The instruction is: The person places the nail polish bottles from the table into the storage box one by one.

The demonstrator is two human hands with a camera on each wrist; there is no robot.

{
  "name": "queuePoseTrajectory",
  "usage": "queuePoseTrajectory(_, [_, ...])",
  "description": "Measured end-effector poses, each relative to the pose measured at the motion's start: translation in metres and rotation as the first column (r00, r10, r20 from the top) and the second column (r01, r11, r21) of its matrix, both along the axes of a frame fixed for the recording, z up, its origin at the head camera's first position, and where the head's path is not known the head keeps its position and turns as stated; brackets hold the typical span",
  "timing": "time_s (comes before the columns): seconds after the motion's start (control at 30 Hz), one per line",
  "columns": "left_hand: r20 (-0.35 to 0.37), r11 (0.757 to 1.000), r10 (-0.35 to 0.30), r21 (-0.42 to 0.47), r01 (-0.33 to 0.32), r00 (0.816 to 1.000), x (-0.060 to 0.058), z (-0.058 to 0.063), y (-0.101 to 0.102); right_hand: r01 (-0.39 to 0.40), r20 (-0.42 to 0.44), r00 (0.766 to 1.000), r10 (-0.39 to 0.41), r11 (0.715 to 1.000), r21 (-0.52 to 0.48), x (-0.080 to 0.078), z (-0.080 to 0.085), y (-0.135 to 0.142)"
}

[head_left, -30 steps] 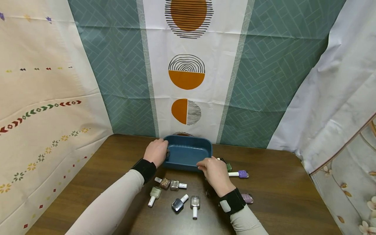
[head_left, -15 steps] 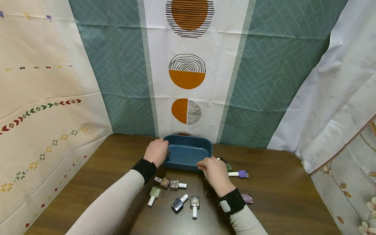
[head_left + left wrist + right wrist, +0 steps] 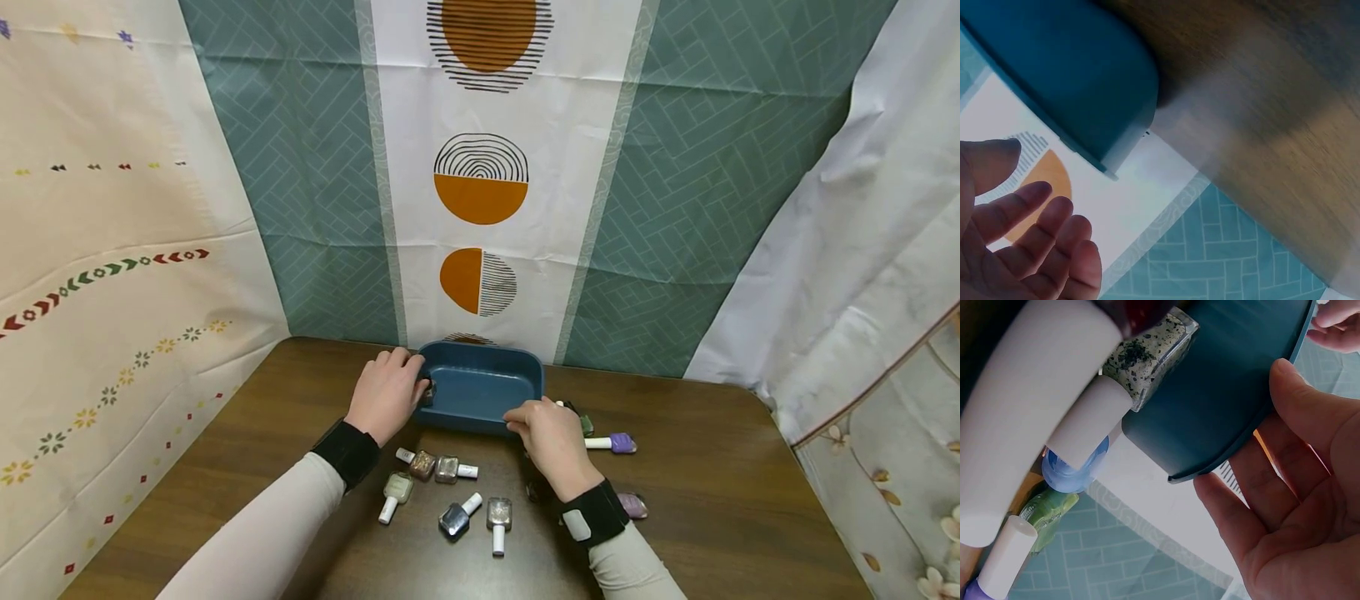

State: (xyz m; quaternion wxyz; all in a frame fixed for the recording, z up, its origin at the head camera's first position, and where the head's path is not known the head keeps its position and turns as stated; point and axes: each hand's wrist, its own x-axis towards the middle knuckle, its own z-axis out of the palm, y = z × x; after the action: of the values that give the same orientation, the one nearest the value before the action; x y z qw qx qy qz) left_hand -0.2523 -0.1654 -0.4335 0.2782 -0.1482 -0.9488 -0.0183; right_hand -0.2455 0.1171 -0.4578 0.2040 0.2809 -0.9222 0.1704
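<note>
My right hand (image 3: 553, 442) holds the near right rim of a blue rectangular plastic tub (image 3: 480, 392). In the right wrist view, thumb and fingers pinch the tub's edge (image 3: 1222, 381). At the tub's left end my left hand (image 3: 386, 392) has its fingers spread beside the rim. The left wrist view shows this hand (image 3: 1035, 231) with bare palm and loosely bent fingers, apart from the tub wall (image 3: 1079, 69). A small dark bottle (image 3: 428, 392) sits inside the tub against its left end, partly behind the left fingers.
Nail polish bottles lie in front: brown glitter (image 3: 422, 465), silver (image 3: 447, 469), pale green (image 3: 398, 487), dark blue-grey (image 3: 454, 521) and silver glitter (image 3: 498, 512). Right of my right hand are green (image 3: 586, 425), purple (image 3: 622, 443) and mauve (image 3: 633, 505) ones. Patterned cloths hang behind the wooden table (image 3: 712, 467).
My left hand has drawn left off the tub's rim and its fingers have loosened, showing more of the dark bottle inside. The right hand keeps its hold.
</note>
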Motion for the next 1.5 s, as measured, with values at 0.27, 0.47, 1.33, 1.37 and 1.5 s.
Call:
queuePoseTrajectory(0.27, [0.018, 0.998, -0.056, -0.001, 0.056, 0.998, 0.026, 0.005, -0.008, -0.006, -0.02, 1.0, 0.005, 1.0, -0.013, 0.0, 0.0, 0.001])
queuePoseTrajectory(0.47, [0.053, 0.993, -0.121, 0.001, 0.121, 0.991, 0.044, 0.003, -0.014, -0.007, -0.016, 1.0, 0.007, 1.0, -0.012, -0.001, -0.001, 0.0])
queuePoseTrajectory(1.33, [0.278, 0.978, -0.197, -0.017, 0.21, 0.94, 0.064, -0.028, -0.03, -0.007, -0.002, 1.0, 0.007, 1.0, -0.016, -0.001, 0.0, -0.001])
queuePoseTrajectory(1.37, [0.285, 0.977, -0.197, -0.02, 0.211, 0.938, 0.064, -0.029, -0.03, -0.006, 0.001, 1.0, 0.006, 1.0, -0.016, -0.001, 0.0, -0.001])
queuePoseTrajectory(1.5, [0.314, 0.978, -0.188, -0.022, 0.205, 0.93, 0.063, -0.032, -0.03, -0.001, 0.006, 1.0, 0.001, 1.0, -0.013, -0.001, 0.001, 0.0])
